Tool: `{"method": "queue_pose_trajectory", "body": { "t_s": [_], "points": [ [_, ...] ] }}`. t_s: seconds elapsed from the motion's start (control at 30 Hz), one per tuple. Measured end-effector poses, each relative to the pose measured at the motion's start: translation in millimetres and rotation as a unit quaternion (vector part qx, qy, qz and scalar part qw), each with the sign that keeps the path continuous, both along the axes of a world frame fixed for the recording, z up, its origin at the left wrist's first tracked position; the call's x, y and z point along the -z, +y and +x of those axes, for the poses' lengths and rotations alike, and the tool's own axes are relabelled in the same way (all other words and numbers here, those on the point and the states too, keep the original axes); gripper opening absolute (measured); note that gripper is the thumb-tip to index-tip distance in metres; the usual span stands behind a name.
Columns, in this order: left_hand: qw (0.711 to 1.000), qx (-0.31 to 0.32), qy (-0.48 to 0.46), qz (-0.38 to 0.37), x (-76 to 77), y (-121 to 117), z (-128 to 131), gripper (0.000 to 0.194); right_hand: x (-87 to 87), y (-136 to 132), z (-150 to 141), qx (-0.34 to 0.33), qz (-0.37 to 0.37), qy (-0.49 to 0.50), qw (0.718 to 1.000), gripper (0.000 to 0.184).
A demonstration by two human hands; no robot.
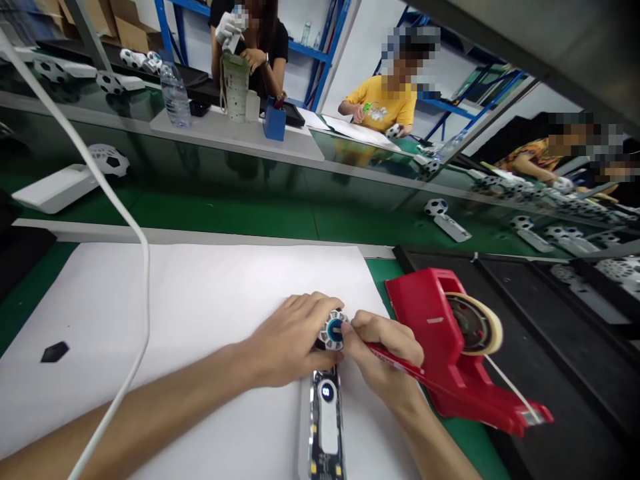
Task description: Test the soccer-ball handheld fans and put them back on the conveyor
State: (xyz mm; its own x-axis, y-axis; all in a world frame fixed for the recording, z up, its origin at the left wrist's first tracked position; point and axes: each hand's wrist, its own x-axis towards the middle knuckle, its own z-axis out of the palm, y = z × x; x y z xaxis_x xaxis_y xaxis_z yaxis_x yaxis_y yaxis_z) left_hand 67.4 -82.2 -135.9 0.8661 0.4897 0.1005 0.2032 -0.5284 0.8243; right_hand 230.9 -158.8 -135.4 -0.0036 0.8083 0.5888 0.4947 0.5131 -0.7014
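Observation:
A slim handheld device (329, 427) lies on the white sheet, its circuit board exposed and a small round display lit. At its top is a round motor-like head (334, 329) with a blue centre and a silver ring of slots. My left hand (295, 340) is closed around this head, thumb below and fingers above. My right hand (385, 347) pinches a slender red tool (395, 360) with lettering, like a pen or tweezers; I cannot tell which. Its fingertips are at the blue centre, and the tool's tip is hidden.
A red tape dispenser (425, 320) stands right of my right hand, before black trays (545, 333). A white cable (145, 287) hangs at left. A dark pentagon piece (55, 352) lies on the paper. Football-patterned devices (107, 160) line the green belt (240, 207). Several people work beyond.

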Motion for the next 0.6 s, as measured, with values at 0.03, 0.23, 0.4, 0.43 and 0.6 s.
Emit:
{"method": "queue_pose_trajectory", "body": {
  "t_s": [0.03,0.23,0.4,0.43,0.6],
  "points": [
    [1.000,-0.002,-0.003,0.001,0.9,-0.2,0.0,0.043,0.1,0.0,0.2,0.000,0.000,0.000,1.000,0.039],
    [1.000,-0.005,-0.018,0.009,6.6,-1.2,0.1,0.043,1.2,1.4,1.2,-0.007,-0.002,-0.001,1.000,0.039],
    [1.000,-0.009,-0.015,0.013,7.1,-1.3,0.3,0.044,0.0,2.0,-0.1,-0.012,0.000,-0.004,1.000,0.039],
    [1.000,-0.008,-0.014,0.014,7.0,-1.3,0.3,0.044,-0.2,1.8,-0.4,-0.012,0.000,-0.005,1.000,0.039],
    [1.000,-0.003,-0.012,0.015,6.3,-1.7,-0.1,0.043,-1.1,1.2,-0.7,-0.007,-0.001,-0.005,1.000,0.039]
  ]
}}
